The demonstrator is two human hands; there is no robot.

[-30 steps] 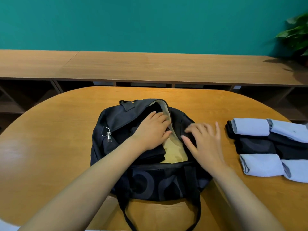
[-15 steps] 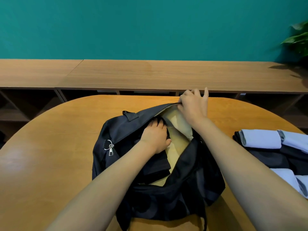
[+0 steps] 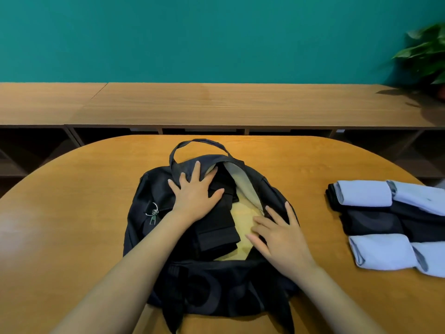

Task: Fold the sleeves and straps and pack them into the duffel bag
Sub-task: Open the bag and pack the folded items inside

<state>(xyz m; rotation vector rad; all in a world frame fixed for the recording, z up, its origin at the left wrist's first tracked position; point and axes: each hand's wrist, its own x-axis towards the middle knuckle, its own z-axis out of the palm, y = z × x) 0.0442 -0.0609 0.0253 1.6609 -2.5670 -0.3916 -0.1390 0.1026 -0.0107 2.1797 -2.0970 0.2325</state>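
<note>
Fingers (image 3: 196, 172) splayed flat, pressing open duffel bag (image 3: 154, 189)

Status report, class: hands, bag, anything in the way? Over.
Left hand flat, pressing black fold in open bag. Right hand flat on bag's right rim. Folded pile lies on table, right of bag. Opening unobstructed.

Between my left hand (image 3: 195, 196) and right hand (image 3: 277, 235), tan lining (image 3: 243, 218) lies bare; folded black cloth (image 3: 216, 235) crowds the room under my left.
</note>
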